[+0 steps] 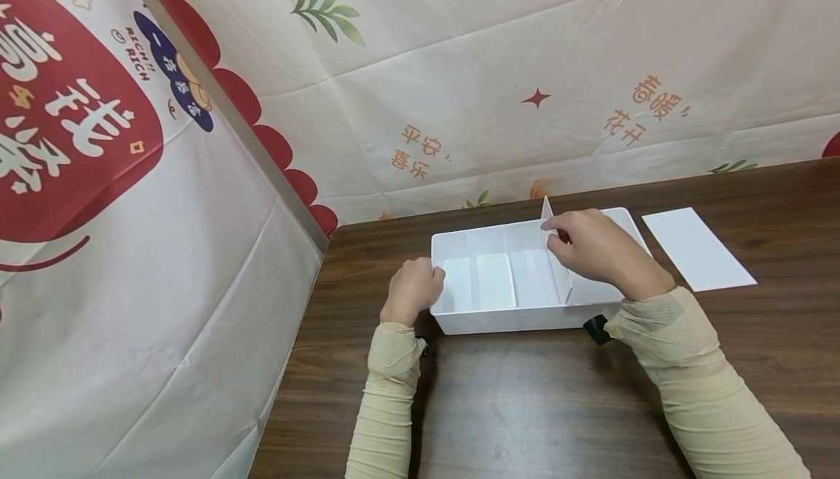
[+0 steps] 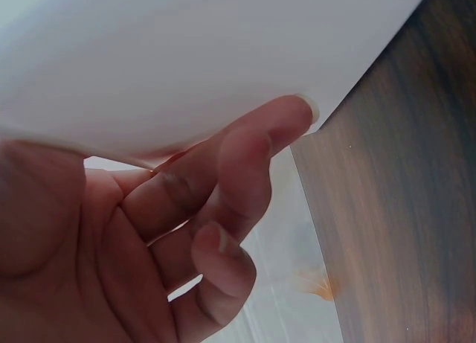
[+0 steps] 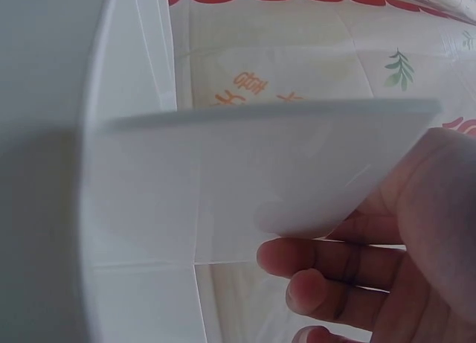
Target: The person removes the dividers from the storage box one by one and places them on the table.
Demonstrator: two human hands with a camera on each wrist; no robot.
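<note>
A white box (image 1: 505, 321) with several compartments lies on the dark wooden table. At its left end, my left hand (image 1: 411, 289) grips the wall; in the left wrist view the fingers (image 2: 245, 172) curl against the outside of the white wall (image 2: 186, 60). My right hand (image 1: 600, 249) pinches a thin white divider (image 1: 558, 267) over the right part of the box. That divider (image 3: 245, 179) stands tilted, its far end raised above the rim. In the right wrist view the right hand (image 3: 372, 261) has its fingertips on the divider's edge; the thumb is mostly hidden.
A flat white rectangular panel (image 1: 698, 249) lies on the table right of the box. Behind the table (image 1: 512, 406) hangs a printed white cloth (image 1: 485, 100), and another printed cloth (image 1: 164, 304) hangs along the left side.
</note>
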